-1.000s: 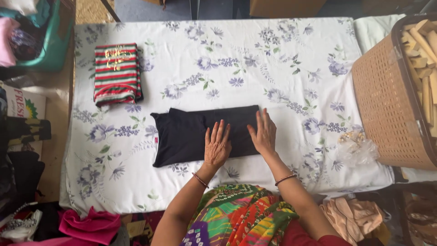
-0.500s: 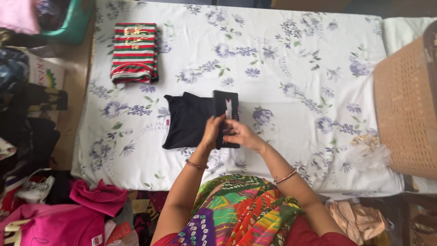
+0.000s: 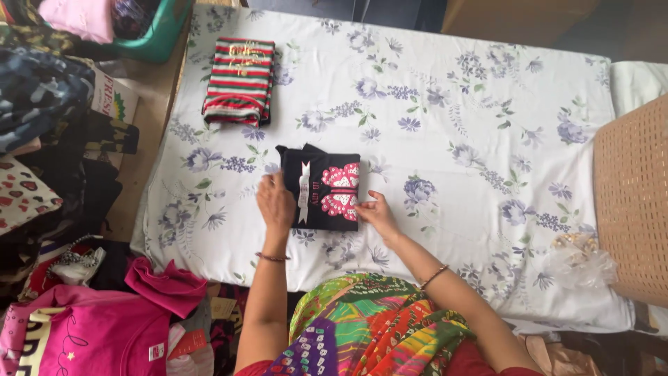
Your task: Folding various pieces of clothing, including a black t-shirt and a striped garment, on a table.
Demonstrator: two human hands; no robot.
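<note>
Black folded T-shirt (image 3: 321,186) with a pink butterfly print lies flat on the floral bedsheet (image 3: 452,90), near its front edge. Left hand (image 3: 275,202) rests palm-down on the shirt's left edge; right hand (image 3: 376,212) touches its lower right corner, fingers loosely spread. Striped folded garment (image 3: 239,81) sits well apart, near the far left corner.

A flat white printed package (image 3: 115,97) with red, green and yellow markings lies left of the bed beneath dark clothes, and a small white tag (image 3: 156,351) sits on pink cloth.
</note>
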